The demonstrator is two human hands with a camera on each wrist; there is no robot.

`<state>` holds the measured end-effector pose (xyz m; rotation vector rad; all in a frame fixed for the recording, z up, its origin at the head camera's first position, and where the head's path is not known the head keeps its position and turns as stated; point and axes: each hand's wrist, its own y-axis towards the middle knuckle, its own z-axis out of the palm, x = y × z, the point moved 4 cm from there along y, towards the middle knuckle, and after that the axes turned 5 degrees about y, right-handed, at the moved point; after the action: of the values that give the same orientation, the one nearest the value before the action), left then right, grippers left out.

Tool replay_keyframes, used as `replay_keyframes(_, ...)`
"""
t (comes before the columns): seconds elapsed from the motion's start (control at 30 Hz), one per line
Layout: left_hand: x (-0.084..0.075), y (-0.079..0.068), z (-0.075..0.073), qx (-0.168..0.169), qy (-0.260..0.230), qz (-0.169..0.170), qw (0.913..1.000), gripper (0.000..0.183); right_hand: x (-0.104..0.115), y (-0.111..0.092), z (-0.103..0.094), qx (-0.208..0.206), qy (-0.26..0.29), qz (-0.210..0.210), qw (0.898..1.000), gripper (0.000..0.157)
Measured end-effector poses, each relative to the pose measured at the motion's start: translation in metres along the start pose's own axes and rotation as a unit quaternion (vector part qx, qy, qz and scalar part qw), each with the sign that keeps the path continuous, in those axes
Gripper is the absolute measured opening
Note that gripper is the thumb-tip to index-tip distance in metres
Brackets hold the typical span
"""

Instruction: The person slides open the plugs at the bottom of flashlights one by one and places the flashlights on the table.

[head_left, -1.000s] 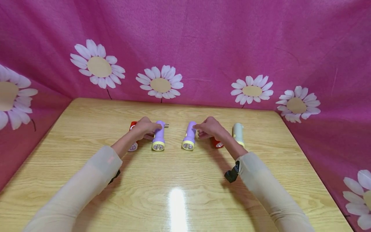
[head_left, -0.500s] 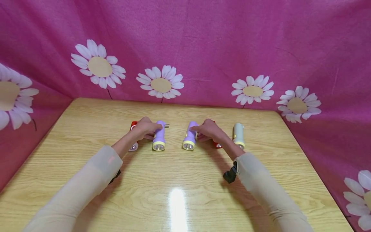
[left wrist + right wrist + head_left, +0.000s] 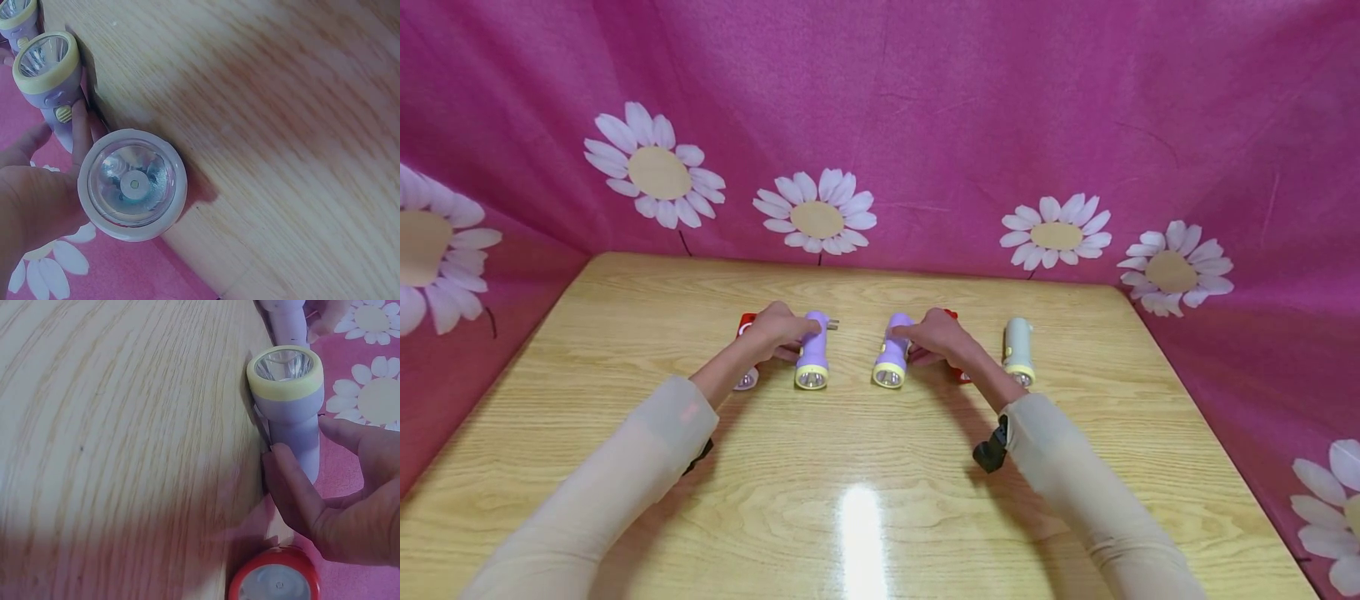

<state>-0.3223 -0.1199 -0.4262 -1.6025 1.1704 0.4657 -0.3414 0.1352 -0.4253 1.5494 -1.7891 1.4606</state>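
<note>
Two purple flashlights with pale yellow rims lie side by side on the table, lenses toward me. My left hand (image 3: 777, 327) pinches the left purple flashlight (image 3: 812, 357), a finger beside its yellow switch (image 3: 64, 114) in the left wrist view. Metal plug prongs (image 3: 833, 325) stick out at its far end. Around the body of the right purple flashlight (image 3: 891, 357), my right hand (image 3: 938, 332) has thumb and fingers on opposite sides. The right wrist view shows its yellow rim (image 3: 287, 392) above the fingertips.
A red flashlight with a white-rimmed head (image 3: 747, 380) lies left of my left hand. Another red flashlight (image 3: 961, 375) is partly hidden under my right hand. Farther right lies a grey-green flashlight (image 3: 1018, 340). A pink flowered cloth (image 3: 925, 125) hangs behind the wooden table (image 3: 775, 500).
My right hand has shifted slightly left, its thumb reaching farther over the right purple flashlight. The left hand keeps its hold, and the flashlights stay in place.
</note>
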Motion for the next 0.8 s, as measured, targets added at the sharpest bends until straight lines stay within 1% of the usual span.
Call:
replay_keyframes(0.17, -0.0003, 0.0005, -0.0002, 0.002, 0.002, -0.001, 1.0000, 0.042, 0.0013, 0.0001, 0.0018, 0.000, -0.002, -0.004, 1.000, 0.051)
replay_keyframes(0.47, -0.0006, 0.0010, -0.0011, 0.001, 0.002, -0.002, 1.0000, 0.041, 0.0047, -0.0004, 0.0065, 0.007, -0.012, -0.003, 1.000, 0.051)
replay_keyframes(0.7, -0.0018, -0.0020, -0.0013, 0.003, 0.002, 0.000, 1.0000, 0.031, 0.0060, -0.0019, 0.0078, 0.005, -0.020, 0.001, 1.000, 0.047)
replay_keyframes(0.8, -0.0018, -0.0023, -0.0011, 0.005, 0.000, 0.001, 1.0000, 0.031, 0.0061, -0.0019, 0.0078, 0.006, -0.018, -0.001, 1.000, 0.047)
